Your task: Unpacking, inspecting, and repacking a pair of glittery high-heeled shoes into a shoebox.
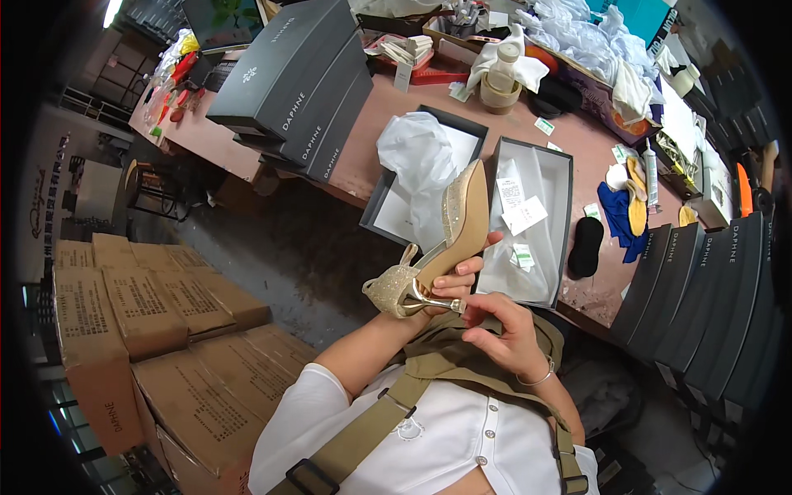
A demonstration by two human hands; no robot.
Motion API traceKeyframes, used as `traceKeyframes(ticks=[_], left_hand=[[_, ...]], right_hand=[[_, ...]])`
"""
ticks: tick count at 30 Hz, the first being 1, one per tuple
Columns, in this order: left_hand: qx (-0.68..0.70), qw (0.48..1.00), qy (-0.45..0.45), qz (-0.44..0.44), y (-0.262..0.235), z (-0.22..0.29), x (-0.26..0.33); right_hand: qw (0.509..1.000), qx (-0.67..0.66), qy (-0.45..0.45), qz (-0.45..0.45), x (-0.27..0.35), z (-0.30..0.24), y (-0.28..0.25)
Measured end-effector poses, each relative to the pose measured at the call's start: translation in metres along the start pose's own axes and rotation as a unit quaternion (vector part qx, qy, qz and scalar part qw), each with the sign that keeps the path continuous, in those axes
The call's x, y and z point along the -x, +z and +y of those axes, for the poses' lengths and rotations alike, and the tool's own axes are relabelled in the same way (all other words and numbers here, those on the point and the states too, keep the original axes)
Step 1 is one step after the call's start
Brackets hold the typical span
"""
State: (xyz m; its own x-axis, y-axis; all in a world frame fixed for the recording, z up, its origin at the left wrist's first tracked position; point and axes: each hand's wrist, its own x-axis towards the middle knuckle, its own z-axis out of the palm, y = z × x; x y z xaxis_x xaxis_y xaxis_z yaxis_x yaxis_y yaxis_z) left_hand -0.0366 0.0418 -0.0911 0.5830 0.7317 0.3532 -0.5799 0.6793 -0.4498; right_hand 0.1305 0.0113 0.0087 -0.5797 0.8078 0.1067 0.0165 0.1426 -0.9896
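A gold, glittery high-heeled shoe (464,227) with a tan sole and a shiny metallic heel is tilted up in front of my body. My left hand (459,280) is closed around it from behind, fingers showing beyond the sole's edge. At the heel's tip, my right hand (511,334) has its bent fingertips against or very close to it, thumb apart. Behind the shoe lies an open dark shoebox part with crumpled white tissue paper (417,148). Just right of it is another open shoebox (569,223) holding tissue and white labels.
Closed dark shoeboxes (289,82) are stacked at the table's left. More shoeboxes (701,305) stand at right. A black oval item (585,247), a blue cloth (615,213) and a bottle (505,70) are on the pink table (371,136). Brown cartons (214,379) fill the lower left.
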Motion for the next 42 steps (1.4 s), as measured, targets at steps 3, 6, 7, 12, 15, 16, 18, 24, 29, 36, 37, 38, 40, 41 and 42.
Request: traceKeyframes(ticks=[3,6,7,12,15,16,18,24,29,36,37,38,40,41,42], left_hand=[[-0.018,1.0,-0.004,-0.012,0.003,-0.004,-0.002],[-0.057,0.998,0.0,-0.003,0.013,-0.01,-0.003],[-0.071,0.997,0.004,0.005,0.015,-0.011,-0.002],[-0.12,0.992,-0.001,0.033,0.022,-0.009,-0.003],[-0.193,0.964,0.089,0.161,0.022,-0.01,-0.002],[-0.224,0.94,0.132,0.219,0.022,-0.012,0.0],[-0.255,0.916,0.162,0.265,0.038,-0.023,-0.012],[-0.24,0.881,0.247,0.323,0.042,-0.034,-0.024],[-0.253,0.855,0.274,0.361,0.019,-0.023,-0.011],[-0.299,0.806,0.268,0.435,0.029,-0.026,-0.005],[-0.3,0.804,0.269,0.436,0.031,-0.026,-0.004],[-0.313,0.798,0.272,0.437,0.033,-0.026,-0.003],[-0.337,0.786,0.278,0.437,0.039,-0.027,-0.004],[-0.347,0.774,0.292,0.441,0.042,-0.028,-0.004],[-0.356,0.762,0.306,0.446,0.045,-0.03,-0.006]], right_hand=[[1.0,0.025,-0.013,-0.005,0.001,-0.001,0.002],[0.997,0.057,-0.038,-0.024,0.001,0.003,0.0],[0.996,0.065,-0.047,-0.03,0.002,0.005,0.0],[0.996,0.073,-0.043,0.016,0.001,-0.004,0.006],[0.963,0.237,-0.12,0.037,-0.007,-0.008,0.01],[0.935,0.315,-0.158,0.033,-0.01,-0.007,0.008],[0.965,0.243,-0.095,0.023,-0.008,0.004,0.001],[0.802,-0.58,0.059,0.132,-0.009,0.007,-0.024],[0.718,-0.667,0.111,0.165,0.006,0.032,-0.038],[0.719,-0.638,0.152,0.23,0.002,0.027,-0.039],[0.72,-0.635,0.155,0.232,0.001,0.027,-0.039],[0.722,-0.632,0.16,0.232,-0.001,0.027,-0.037],[0.728,-0.627,0.161,0.227,-0.002,0.028,-0.036],[0.732,-0.625,0.157,0.22,-0.002,0.028,-0.036],[0.736,-0.624,0.153,0.213,-0.002,0.028,-0.035]])
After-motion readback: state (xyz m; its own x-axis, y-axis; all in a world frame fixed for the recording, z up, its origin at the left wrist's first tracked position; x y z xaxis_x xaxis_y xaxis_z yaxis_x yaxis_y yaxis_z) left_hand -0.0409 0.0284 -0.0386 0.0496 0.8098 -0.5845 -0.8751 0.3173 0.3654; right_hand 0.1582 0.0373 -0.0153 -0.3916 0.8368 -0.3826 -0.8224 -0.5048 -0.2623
